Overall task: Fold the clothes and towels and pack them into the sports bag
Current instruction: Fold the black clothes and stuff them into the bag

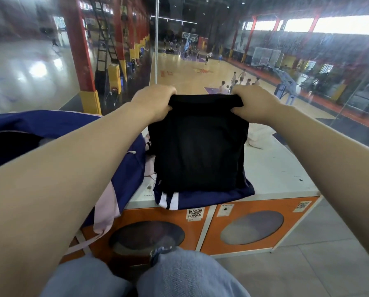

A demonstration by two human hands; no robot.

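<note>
Gripping a black garment [197, 146] by its top, left hand [155, 103], right hand [254, 105], navy sports bag [57, 125] left, white towel [257, 136] behind

No words, brands or numbers can be read. The only signs are QR codes on white stickers on the orange cabinet front [239, 232]: one QR sticker [194, 213] sits at the top edge between the two round windows, at about 12 o'clock from the left window, and a second QR sticker [302, 205] sits at the upper right corner. The small print beneath both codes is too blurred to read.
</note>
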